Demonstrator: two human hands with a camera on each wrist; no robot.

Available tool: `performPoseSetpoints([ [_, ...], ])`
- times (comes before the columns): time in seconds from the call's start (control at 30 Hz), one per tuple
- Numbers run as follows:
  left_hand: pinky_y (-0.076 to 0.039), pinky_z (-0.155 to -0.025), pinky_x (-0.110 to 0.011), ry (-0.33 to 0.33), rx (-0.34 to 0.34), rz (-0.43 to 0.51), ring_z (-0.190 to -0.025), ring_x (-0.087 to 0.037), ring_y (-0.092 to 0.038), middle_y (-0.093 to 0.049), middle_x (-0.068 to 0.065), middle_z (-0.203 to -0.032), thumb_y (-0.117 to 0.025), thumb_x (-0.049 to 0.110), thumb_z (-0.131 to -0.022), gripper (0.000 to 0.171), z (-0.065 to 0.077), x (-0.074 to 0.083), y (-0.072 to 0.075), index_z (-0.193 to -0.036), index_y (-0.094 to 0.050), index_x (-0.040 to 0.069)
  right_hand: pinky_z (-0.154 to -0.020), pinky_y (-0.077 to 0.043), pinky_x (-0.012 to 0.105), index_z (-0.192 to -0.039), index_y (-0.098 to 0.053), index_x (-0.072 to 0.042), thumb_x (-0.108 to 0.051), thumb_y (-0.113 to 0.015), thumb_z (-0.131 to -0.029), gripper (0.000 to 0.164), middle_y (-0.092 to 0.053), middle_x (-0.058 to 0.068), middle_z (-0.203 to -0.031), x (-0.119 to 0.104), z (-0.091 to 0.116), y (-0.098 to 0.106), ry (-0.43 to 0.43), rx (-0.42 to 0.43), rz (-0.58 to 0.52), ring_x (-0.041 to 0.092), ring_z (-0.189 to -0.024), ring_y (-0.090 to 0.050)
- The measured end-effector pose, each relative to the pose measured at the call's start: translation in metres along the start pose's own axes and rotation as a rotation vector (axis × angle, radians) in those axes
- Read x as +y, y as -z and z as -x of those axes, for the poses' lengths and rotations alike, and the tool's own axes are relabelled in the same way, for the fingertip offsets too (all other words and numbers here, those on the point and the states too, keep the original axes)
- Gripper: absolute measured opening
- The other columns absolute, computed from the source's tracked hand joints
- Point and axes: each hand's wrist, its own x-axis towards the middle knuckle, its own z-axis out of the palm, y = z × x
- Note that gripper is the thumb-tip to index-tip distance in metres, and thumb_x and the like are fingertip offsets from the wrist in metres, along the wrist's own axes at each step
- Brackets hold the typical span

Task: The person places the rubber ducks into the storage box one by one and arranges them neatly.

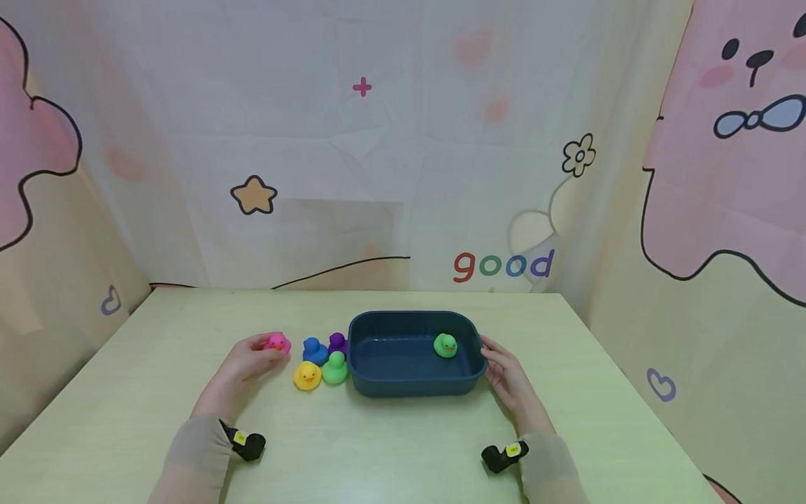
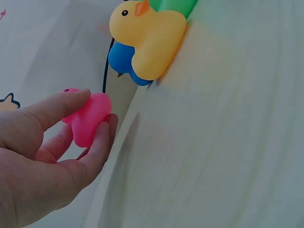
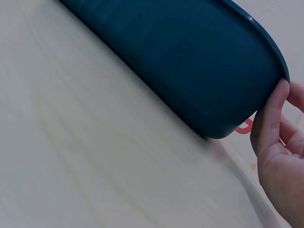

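Pink duck (image 1: 278, 342): off to the left of the tub (image 1: 415, 388), beyond a small cluster of other ducks. Left hand (image 1: 248, 358) had it pinched, thumb on one side of the body, fingers on the other. Whether its base cleared the table (image 1: 378, 455) could not be told.

Handling, by judgement: light, probably hollow, skin smooth and likely to give under pressure; perhaps slightly slippery, hardly fragile. Best hold seemed the rounded body, as taken, rather than the small head.

Right hand (image 1: 508, 378) at the tub's right end, fingertips touching near the rim; could not tell if they pinched it or merely rested there.

Edges: tub rim rounded, wall low, top uncovered. Green duck (image 1: 446, 346) in the tub's right half; bare floor in its left half. Purple duck (image 1: 338, 342) and a second green duck (image 1: 336, 369) close against the tub's left side; blue duck (image 1: 315, 352) and yellow duck (image 1: 308, 376) farther left of it. That cluster stood between pink duck and tub, so low room sideways was tight. Freer room lay above the rim and on the tabletop in front of the tub.
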Motion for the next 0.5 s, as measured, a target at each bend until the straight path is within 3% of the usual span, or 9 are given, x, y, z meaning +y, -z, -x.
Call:
performPoseSetpoints([
  [0.2,-0.035,-0.114,-0.047,-0.052,-0.017,-0.038,-0.132,-0.040,-0.036,-0.035,-0.028,-0.147,-0.063,0.020,-0.096,0.071,0.003,0.006,-0.003,-0.150,-0.027,-0.007,-0.067,-0.053,0.013,-0.105,-0.067,-0.018,0.001,-0.044,-0.101,0.031,-0.067,-0.004,-0.093,0.001,0.002,0.003,0.003,-0.007,-0.001,0.002,-0.074,-0.064],
  [0.5,-0.035,-0.114,-0.044,-0.091,-0.056,0.028,-0.135,-0.039,-0.041,-0.036,-0.028,-0.149,-0.061,0.019,-0.097,0.070,0.006,0.019,-0.018,-0.151,-0.024,-0.007,-0.067,-0.052,0.013,-0.104,-0.067,-0.020,-0.001,-0.045,-0.101,0.030,-0.066,-0.006,-0.095,-0.001,0.001,0.000,0.008,0.017,0.034,0.002,-0.074,-0.063],
])
